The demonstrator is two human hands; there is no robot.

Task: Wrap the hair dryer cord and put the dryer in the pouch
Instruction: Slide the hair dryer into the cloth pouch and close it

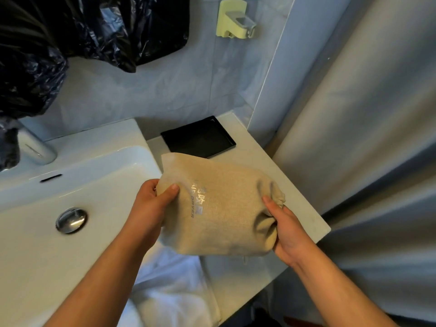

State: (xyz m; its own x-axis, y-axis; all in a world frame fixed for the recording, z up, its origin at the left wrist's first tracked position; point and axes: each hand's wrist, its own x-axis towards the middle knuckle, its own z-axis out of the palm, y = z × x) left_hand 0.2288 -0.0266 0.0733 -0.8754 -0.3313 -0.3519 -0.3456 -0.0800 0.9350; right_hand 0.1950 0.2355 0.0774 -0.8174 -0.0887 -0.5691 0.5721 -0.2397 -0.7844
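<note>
Sink (35,244): white basin, left of the left hand
Left hand (151,208): thumb and fingers curled round the pouch's left end
Pouch (219,208): beige, bulging, held sideways between both hands, above the tabletop (257,159)
Right hand (289,234): clamped on the pouch's gathered mouth
Tray (200,138): black, beyond both hands
</note>
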